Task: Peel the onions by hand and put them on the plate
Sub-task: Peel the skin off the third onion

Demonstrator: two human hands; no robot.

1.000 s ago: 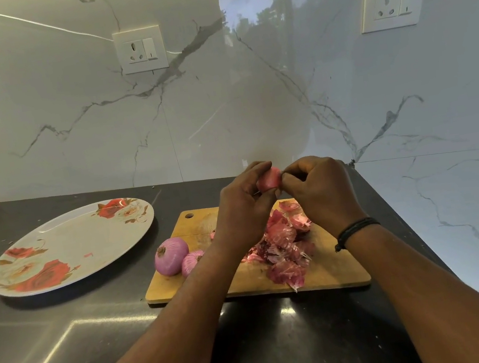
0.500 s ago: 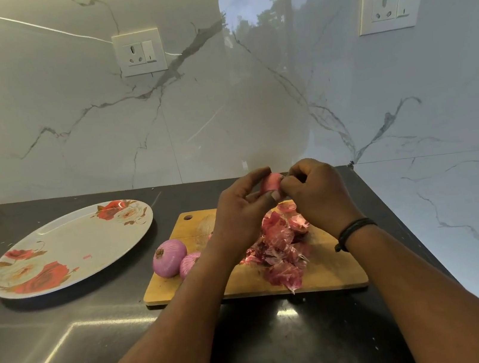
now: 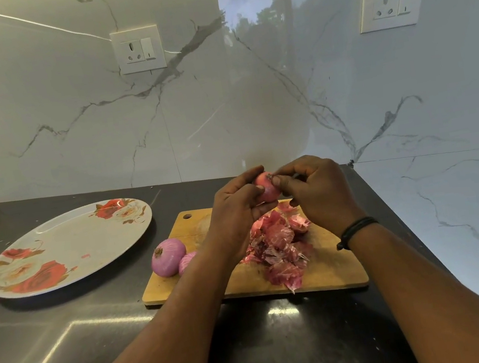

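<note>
1. I see both hands raised above the far end of the board [image 3: 334, 270], meeting over one onion [image 3: 267, 188].
2. Left hand [image 3: 236, 210]: fingers curled round the onion from the left and beneath, thumb across its near side. The onion sits in the fingertips, not deep in the palm.
3. Right hand [image 3: 315, 191]: fingers curled, thumb and forefinger pinching at the onion's top end, where a dark tuft shows. Whether they hold loose skin or the tuft itself, I cannot tell.
4. The onion shows pink-red between the two hands; only a small part of it is visible, the rest hidden by fingers.
5. Skins [image 3: 280, 250]: a heap of reddish papery pieces lies on the board, directly below the hands.
6. Two peeled onions, purple: a large one [image 3: 168, 257] at the board's left edge, a smaller one [image 3: 186, 260] touching it on the right, partly hidden by the left forearm.
7. Plate [image 3: 64, 250]: oval, floral, on the dark counter [image 3: 70, 349] left of the board, apart from it. No onion on it.
8. Black band [image 3: 355, 230] on the right wrist.
</note>
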